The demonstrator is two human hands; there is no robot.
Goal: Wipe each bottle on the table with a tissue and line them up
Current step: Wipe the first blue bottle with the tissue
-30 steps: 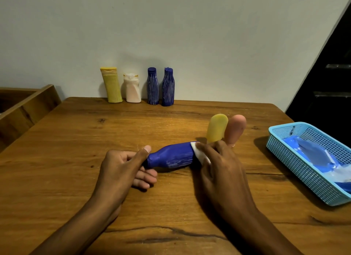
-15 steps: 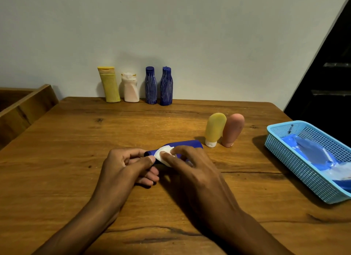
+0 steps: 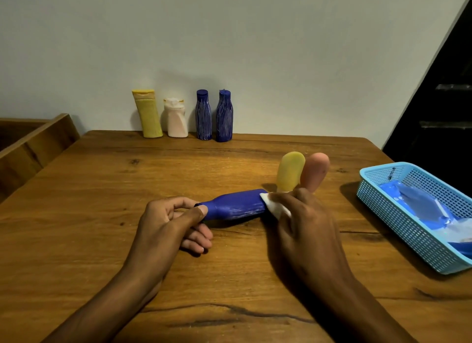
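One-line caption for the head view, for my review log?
Left hand pinches the neck of a lying blue bottle while right hand presses a white tissue at its base.

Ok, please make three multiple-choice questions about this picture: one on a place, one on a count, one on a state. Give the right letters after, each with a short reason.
1. Where is the light blue basket?
A. at the table's right edge
B. against the wall
C. in the left hand

2. How many bottles stand in the row by the wall?
A. two
B. four
C. six

3. How is the blue bottle between the hands?
A. upright
B. lying on its side
C. in the basket

Answers:
1 A, it sits on the table at far right.
2 B, yellow, white, two blue.
3 B, the left hand holds its neck and the right hand presses a tissue on its base end.
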